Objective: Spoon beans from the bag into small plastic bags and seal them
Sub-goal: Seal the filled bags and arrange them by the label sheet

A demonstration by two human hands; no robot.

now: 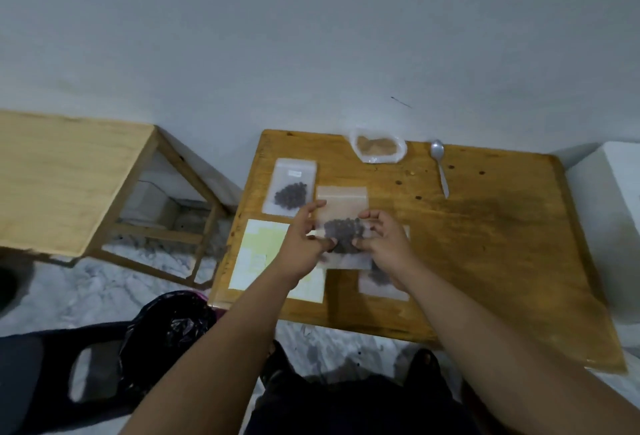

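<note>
I hold a small clear plastic bag [341, 206] with dark beans in its lower half above the wooden table [485, 244]. My left hand [303, 245] pinches its left side and my right hand [384, 244] pinches its right side. Another small bag of dark beans [290, 190] lies flat to the left. A third bag with beans [379, 282] lies partly hidden under my right wrist. The open bag of beans [377, 148] sits at the table's far edge, and a metal spoon [440, 166] lies to its right.
A pale sheet of paper [263, 254] lies on the table's left part. A black plastic bag [169, 330] rests on a dark chair at lower left. A second wooden table [62, 174] stands to the left, a white box [609, 212] on the right.
</note>
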